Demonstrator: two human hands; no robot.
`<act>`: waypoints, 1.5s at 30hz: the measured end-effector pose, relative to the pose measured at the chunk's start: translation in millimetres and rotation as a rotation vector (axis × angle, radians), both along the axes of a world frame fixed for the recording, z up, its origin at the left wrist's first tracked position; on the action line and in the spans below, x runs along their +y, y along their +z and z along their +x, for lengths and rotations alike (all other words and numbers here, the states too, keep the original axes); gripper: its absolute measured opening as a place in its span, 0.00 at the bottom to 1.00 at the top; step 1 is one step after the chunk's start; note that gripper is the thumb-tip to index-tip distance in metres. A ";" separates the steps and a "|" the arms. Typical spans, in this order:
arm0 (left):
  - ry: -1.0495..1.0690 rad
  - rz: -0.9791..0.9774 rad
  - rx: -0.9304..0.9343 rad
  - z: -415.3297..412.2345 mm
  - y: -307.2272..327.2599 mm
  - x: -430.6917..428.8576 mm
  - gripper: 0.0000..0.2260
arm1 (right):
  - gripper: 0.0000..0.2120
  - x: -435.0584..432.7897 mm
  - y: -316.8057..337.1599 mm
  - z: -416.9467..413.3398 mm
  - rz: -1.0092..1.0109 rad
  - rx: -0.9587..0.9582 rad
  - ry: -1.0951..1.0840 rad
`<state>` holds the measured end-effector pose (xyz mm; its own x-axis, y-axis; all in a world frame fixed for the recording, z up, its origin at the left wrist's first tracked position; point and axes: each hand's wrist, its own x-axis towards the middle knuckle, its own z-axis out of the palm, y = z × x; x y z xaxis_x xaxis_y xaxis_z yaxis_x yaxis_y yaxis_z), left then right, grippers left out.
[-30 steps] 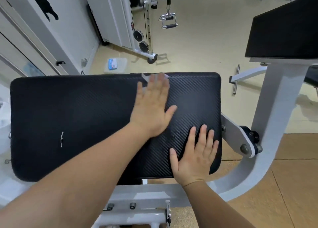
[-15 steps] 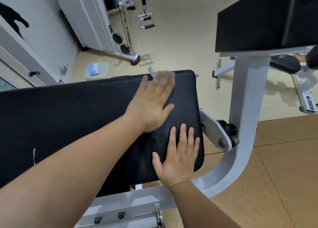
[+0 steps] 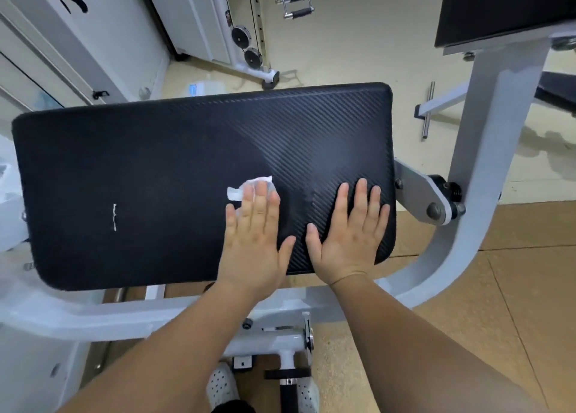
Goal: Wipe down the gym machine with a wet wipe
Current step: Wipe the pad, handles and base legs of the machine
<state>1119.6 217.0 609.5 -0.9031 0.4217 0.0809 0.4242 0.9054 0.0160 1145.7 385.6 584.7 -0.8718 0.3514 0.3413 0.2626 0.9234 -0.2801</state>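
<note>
Two hands are laid flat on the pad [image 3: 156, 169], near its front-right corner. L hand [image 3: 254, 235]: fingers straight and together, pressed down on the wipe [image 3: 249, 188]. The wipe is pinned to the pad under the fingertips, a crumpled white edge showing beyond them, approx. mid-pad and a bit right of centre. R hand [image 3: 347, 235]: fingers straight, slightly spread, palm down just beside the L one, nothing held. It is judged to be used as a brace only.

Step in hand: wiping of the pad top, mid-stroke. A curved boundary is seen btwn a shinier right part and a duller left part; whether that is a wet/dry edge or just light cannot be settled. The left half, incl. the white mark [image 3: 114, 217], is judged not yet covered. Next move: the wipe should be swept leftward in overlapping passes, w/ flat pressure kept so it is not bunched up. Pad edges and the white frame [image 3: 486, 163] would be done after. R hand may need to be shifted so the patch under it gets wiped.

Writing: none can be read. The mark on the pad is not legible as letters. A pack [image 3: 199, 88] w/ a blue label is seen on the floor behind the pad, too blurred to read; likewise a small sticker [image 3: 229, 15] on the cable tower [image 3: 202, 13].
</note>
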 end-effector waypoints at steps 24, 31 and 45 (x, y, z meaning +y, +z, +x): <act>-0.249 -0.050 -0.173 63.0 -24.1 -4.4 0.38 | 0.44 33.9 37.9 27.8 0.104 -0.289 0.215; -0.226 -0.081 -0.124 45.7 -5.3 67.8 0.39 | 0.30 82.8 68.8 71.3 0.442 0.097 0.282; -0.172 -0.110 -0.053 73.7 -24.2 126.4 0.35 | 0.18 153.2 56.1 25.6 0.178 0.295 0.553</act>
<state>1193.4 343.5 585.3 -0.8187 0.5739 -0.0199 0.5740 0.8172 -0.0523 1171.3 538.8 640.9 -0.7686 -0.2060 0.6057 -0.3291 0.9392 -0.0982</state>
